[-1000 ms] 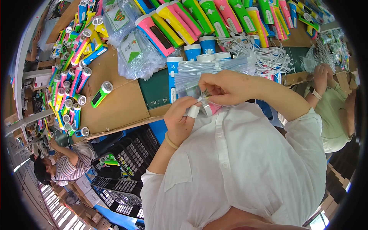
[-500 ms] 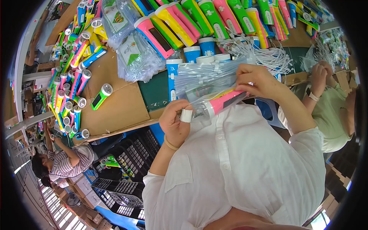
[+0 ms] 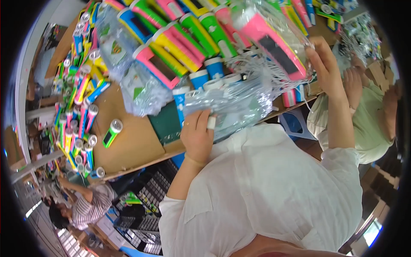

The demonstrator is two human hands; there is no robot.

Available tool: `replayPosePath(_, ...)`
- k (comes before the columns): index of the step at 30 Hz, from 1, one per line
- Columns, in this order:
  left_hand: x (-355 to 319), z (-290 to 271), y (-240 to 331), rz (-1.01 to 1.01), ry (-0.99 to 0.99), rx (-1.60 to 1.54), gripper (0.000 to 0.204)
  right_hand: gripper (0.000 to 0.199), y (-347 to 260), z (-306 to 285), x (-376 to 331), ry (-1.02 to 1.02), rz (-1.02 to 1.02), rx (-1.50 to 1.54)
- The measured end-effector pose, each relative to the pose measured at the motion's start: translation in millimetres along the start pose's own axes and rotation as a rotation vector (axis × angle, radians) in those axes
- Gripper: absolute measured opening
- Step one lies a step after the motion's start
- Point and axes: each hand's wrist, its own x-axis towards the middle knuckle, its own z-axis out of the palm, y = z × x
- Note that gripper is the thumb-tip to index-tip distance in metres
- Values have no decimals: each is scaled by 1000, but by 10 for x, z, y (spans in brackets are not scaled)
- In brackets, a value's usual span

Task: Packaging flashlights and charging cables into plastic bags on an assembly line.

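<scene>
A pink torch point(image 3: 274, 38) with a dark panel on its side, sealed in a clear plastic bag, is held up over the far part of the cardboard-topped table point(image 3: 132, 141), tilted with its white head up and to the left. The right hand point(image 3: 327, 64) reaches far forward with the arm stretched out nearly straight, sleeve pushed back to the shoulder, and its fingers are curled round the lower end of the bagged torch, pinching the plastic. The left hand point(image 3: 198, 135) sits close to the body at the near table edge, forearm bent up from the elbow; its fingers are bent down onto a stack of clear empty bags point(image 3: 231, 105), and one fingertip wears a white wrap. Whether those fingers pinch a bag or just press on the stack cannot be told. Just beyond the stack stand four blue-and-white torch heads point(image 3: 214, 70). A single green torch point(image 3: 112, 132) lies alone on bare cardboard to the left. Further back, a row of pink, yellow and green torches point(image 3: 180, 34) lies side by side, too overlapped to count exactly, and many more crowd the left edge. One other person in a pale green top point(image 3: 368, 124) sits to the right; another in a striped top point(image 3: 87, 207) bends at lower left.
</scene>
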Motion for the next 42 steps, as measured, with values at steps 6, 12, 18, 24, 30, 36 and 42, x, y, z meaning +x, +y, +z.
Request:
replayPosePath(6, 20, -12, 49, 108, -43, 119, 23, 35, 356, -1204, 1039, 446, 117, 7)
replayPosePath(12, -16, -23, 5, 106, -95, 38, 29, 66, 524, -3294, 2317, 940, -50, 259)
replayPosePath(18, 10, -38, 15, 87, -160, -36, 24, 62, 628, -1437, 2165, 516, -188, -100)
replayPosePath(24, -32, -108, -52, 137, -170, -176, 18, 35, -97, 668, 778, -423, -285, -125)
replayPosePath(30, -118, -171, -2, 35, -144, -189, 15, 17, 54, 1863, -88, -604, -812, -415)
replayPosePath(36, -145, -300, -72, -45, -79, -211, 15, 9, 172, 1792, -93, -620, -797, -495)
replayPosePath(42, -246, -370, -117, -193, -42, -357, 17, 40, 60, 1927, -190, -563, -765, -351)
